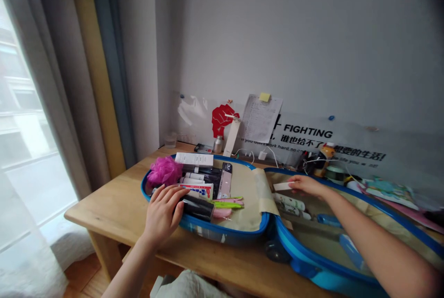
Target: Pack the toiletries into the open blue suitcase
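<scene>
An open blue suitcase (204, 226) lies on the desk, its two halves spread side by side. My left hand (165, 205) rests over the left half, fingers stretched out across the end of a black cylinder (199, 208) and beside a toothpaste box (201, 191). Around it are a purple bath puff (164, 171), a white printed box (194, 159), dark tubes, a pink package (226, 180) and green and pink strips (229, 204). Over the right half, my right hand (301, 185) pinches a small white box-like piece (283, 186). White bottles (290, 202) and blue items (329, 220) lie below it.
The wooden desk (104, 201) reaches left toward curtains (100, 67) and a window. Along the wall stand a metal bottle (218, 143), a white upright stick-like object (231, 137), cables and an orange bottle (324, 157). Papers (262, 118) hang on the wall.
</scene>
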`<state>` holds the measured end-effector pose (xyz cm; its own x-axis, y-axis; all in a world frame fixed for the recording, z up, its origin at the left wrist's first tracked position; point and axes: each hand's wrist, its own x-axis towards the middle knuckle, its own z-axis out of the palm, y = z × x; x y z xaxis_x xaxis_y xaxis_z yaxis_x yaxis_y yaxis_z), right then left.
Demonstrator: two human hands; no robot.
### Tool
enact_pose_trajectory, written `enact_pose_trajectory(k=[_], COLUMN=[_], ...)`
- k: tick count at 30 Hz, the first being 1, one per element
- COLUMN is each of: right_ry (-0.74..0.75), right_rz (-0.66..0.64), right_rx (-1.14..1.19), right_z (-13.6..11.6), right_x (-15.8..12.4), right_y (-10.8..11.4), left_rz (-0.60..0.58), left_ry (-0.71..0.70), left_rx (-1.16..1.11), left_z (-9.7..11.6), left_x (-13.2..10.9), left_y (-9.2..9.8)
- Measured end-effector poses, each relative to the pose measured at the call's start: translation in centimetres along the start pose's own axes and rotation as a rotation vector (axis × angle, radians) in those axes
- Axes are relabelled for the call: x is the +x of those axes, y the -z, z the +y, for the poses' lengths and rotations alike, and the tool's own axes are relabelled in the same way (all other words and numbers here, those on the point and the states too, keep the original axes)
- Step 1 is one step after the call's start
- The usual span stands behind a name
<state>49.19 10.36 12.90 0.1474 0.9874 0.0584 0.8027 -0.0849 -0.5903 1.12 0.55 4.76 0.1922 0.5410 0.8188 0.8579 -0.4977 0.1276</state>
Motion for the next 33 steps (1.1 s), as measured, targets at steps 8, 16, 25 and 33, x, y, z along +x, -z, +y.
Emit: enact_pose_trajectory(k=[8,16,25,33], right_ry=[0.046,0.154,0.194,0.308], right_rz=[-0.025,-0.428,-0.469,-0.384], right_rx=[0.296,0.213,0.140,0.081], right_z=[-8.7,-15.7,-15.5,-15.2], right_x=[0.9,1.1,1.2,0.8], right_y=[0.6,-10.9,-15.8,-15.0], left_rz=[0.011,-0.006,-0.007,-0.003], left_ry=[-0.006,0.012,0.002,-0.002], left_rx=[-0.002,0.000,0.002,0.014], left_z=[0.1,0.0,-0.1,0.2], left_x=[0.1,-0.1,-0.1,0.0], left_y=[0.0,-0.1,0.0,0.1])
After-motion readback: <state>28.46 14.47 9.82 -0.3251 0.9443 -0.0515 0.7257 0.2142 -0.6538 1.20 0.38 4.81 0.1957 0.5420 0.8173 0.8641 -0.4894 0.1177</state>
